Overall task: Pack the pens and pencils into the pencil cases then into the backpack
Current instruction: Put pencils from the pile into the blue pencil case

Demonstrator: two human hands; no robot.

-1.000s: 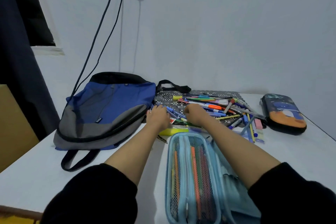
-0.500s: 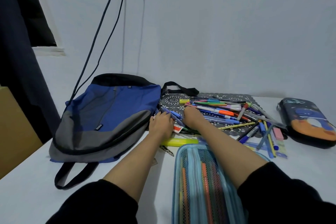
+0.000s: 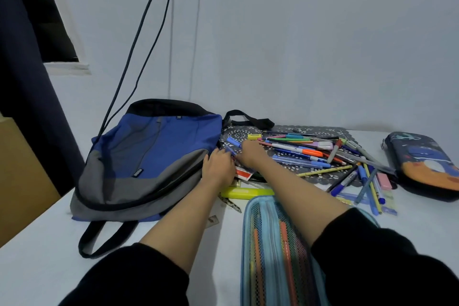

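Reaching into pens (image 3: 298,150) heaped at 12 o'clock on tabletop (image 3: 37,268): left hand (image 3: 218,166), right hand (image 3: 250,154); hands knuckles-up, grip not discernible. Lying at 10 o'clock: backpack (image 3: 149,156). Sitting at 6 o'clock: mesh case (image 3: 244,256), holding pencils (image 3: 285,251). Resting at 2 o'clock: dark case (image 3: 422,164).

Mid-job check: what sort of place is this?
Likely a study desk in a home room: a white table against a bare wall, a blue and grey backpack, and loose pens and pencils beside a mesh pencil case.
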